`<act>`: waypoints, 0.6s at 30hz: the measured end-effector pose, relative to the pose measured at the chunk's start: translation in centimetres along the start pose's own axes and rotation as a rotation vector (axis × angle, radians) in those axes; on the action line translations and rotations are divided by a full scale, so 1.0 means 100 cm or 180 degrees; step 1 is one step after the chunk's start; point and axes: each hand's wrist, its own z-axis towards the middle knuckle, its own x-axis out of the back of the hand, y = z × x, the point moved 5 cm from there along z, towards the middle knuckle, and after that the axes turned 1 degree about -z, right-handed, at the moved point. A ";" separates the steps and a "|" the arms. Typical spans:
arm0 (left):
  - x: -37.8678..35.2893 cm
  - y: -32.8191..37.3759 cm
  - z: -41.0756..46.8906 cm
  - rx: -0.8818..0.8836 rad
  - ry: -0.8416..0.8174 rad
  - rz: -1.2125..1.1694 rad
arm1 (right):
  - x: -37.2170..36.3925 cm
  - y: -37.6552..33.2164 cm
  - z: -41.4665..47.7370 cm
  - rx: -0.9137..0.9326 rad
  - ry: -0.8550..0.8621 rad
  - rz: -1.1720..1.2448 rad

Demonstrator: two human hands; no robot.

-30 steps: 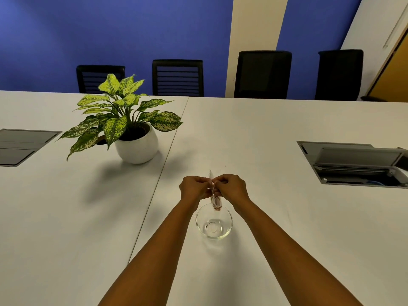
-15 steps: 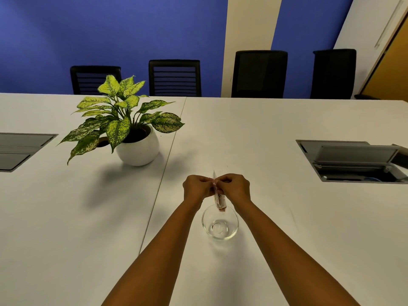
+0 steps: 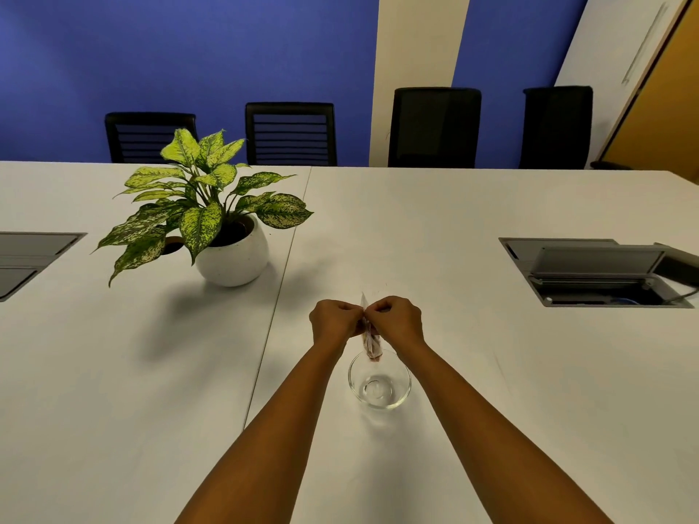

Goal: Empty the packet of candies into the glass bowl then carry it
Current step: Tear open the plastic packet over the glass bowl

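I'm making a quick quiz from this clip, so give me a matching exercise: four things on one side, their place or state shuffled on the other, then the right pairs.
Things:
1. glass bowl
2. candy packet
3. potted plant
4. cable hatch

States:
A. lid raised, set into the table at the right
B. pinched between left hand and right hand
C. empty, on the table
D. standing at the far left

Pairs: 1-C, 2-B, 3-D, 4-A

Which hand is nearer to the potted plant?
Left. The left hand is on the plant's side of the packet, though well apart from it; the right hand is on the packet's far side.
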 end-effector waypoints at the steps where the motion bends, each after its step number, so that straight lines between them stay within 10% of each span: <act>1: 0.001 0.000 0.001 0.0005 0.0020 0.0023 | -0.001 0.001 0.000 -0.0034 -0.0020 0.0055; 18: -0.004 -0.006 0.000 0.0039 -0.0308 0.0040 | 0.000 0.003 -0.002 0.0142 0.0174 0.0053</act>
